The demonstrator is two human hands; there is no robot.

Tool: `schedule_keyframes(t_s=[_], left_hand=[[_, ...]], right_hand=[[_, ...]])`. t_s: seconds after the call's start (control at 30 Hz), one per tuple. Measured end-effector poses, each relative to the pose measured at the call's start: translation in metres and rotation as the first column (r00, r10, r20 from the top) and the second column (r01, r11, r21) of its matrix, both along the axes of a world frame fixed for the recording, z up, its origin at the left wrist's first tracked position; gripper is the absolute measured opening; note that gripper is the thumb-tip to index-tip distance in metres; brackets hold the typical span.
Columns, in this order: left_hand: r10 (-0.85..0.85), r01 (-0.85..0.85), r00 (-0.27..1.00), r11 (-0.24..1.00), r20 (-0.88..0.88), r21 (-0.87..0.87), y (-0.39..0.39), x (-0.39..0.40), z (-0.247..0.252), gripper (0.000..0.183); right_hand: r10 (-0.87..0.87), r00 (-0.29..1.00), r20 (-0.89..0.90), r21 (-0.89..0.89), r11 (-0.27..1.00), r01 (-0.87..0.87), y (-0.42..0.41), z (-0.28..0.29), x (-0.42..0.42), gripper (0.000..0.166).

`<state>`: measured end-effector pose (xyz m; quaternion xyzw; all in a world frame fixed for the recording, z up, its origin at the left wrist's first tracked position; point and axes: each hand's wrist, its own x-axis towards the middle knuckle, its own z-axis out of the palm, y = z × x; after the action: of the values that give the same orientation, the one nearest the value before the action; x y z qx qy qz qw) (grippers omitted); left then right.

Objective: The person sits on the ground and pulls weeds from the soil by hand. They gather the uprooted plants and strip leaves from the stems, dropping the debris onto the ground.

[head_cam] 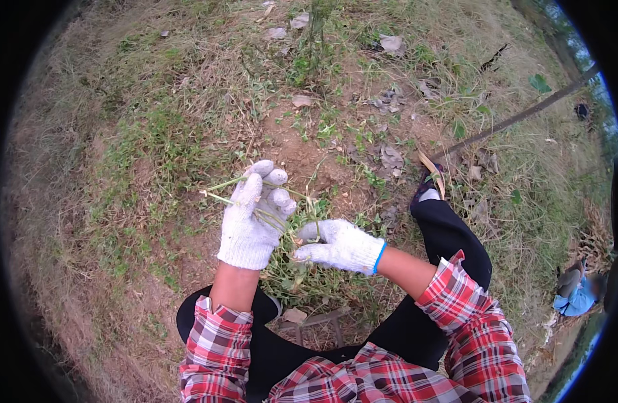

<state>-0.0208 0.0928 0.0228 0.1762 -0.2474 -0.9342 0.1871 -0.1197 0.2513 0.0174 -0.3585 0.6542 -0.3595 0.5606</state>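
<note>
Green plant stems (220, 187) run through my left hand (253, 221), which wears a white knit glove and has its fingers curled around them. Its fingertips point away from me. Close by on the right is my right hand (339, 246), gloved in white with a blue cuff edge. Its thumb and fingers close on the leafy end of the stems (292, 237). Below both hands, a heap of pulled green plants (314, 284) lies on the ground between my legs.
A low stool or frame (319, 320) shows beneath me. At the right, a thin trunk or pole (515, 113) slants up from near my shoe (428, 184). Dry leaves (391, 157) and weeds (158, 146) cover the soil. Another person (575, 297) sits far right.
</note>
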Motion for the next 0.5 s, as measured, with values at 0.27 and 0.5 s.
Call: schedule_keyframes(t_s=[0.27, 0.5], left_hand=[[0.034, 0.010, 0.987, 0.963, 0.157, -0.270, 0.000, -0.003, 0.002, 0.043], [-0.090, 0.504, 0.794, 0.650, 0.601, -0.568, 0.011, -0.003, 0.021, 0.031]], right_hand=[[-0.197, 0.951, -0.237, 0.000, 0.979, 0.203, -0.002, 0.000, -0.009, 0.043], [-0.301, 0.930, -0.210, -0.150, 0.950, 0.273, -0.001, -0.014, -0.017, 0.032]])
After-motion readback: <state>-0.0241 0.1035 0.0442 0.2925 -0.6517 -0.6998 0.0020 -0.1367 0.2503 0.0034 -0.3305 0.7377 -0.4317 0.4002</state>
